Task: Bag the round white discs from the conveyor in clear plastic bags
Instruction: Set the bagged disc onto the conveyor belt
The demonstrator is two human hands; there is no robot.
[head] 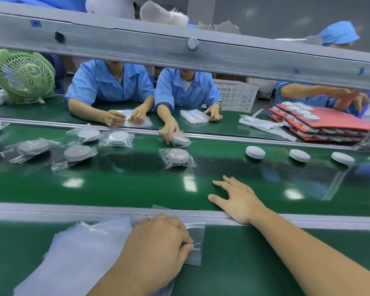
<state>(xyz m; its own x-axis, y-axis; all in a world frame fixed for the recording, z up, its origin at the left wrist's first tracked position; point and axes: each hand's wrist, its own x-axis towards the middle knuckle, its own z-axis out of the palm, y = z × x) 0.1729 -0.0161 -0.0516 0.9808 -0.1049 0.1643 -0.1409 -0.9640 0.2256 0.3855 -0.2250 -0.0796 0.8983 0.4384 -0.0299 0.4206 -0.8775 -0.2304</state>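
The person's right hand [235,197] is lying flat on the green conveyor [115,189]. Its fingers are spreading wide and holding nothing. The left hand [158,238] is sitting lower down, on the near side of the grey rail. Its fingers are curling and pinching one clear bag [195,242] by its edge. A pile of bags [83,248] is lying just beside it, at 9 o'clock from that hand.

Three bare white discs [299,155] are sitting flat on the belt in a row. The row is running across from 9 o'clock to 3 o'clock. The nearest disc [255,152] is lying at about 1 o'clock from the right hand, apart from the fingertips. The other two are lying farther off, toward 2 o'clock. The discs are round, so no side is longer than another, and a grab from above should be working from any way.

The right hand is much nearer to the discs than the left hand is. So the right hand is likely the one to pick next, while the left is readying the bag. Some bagged discs [177,155] are lying at 11 o'clock from the right hand.
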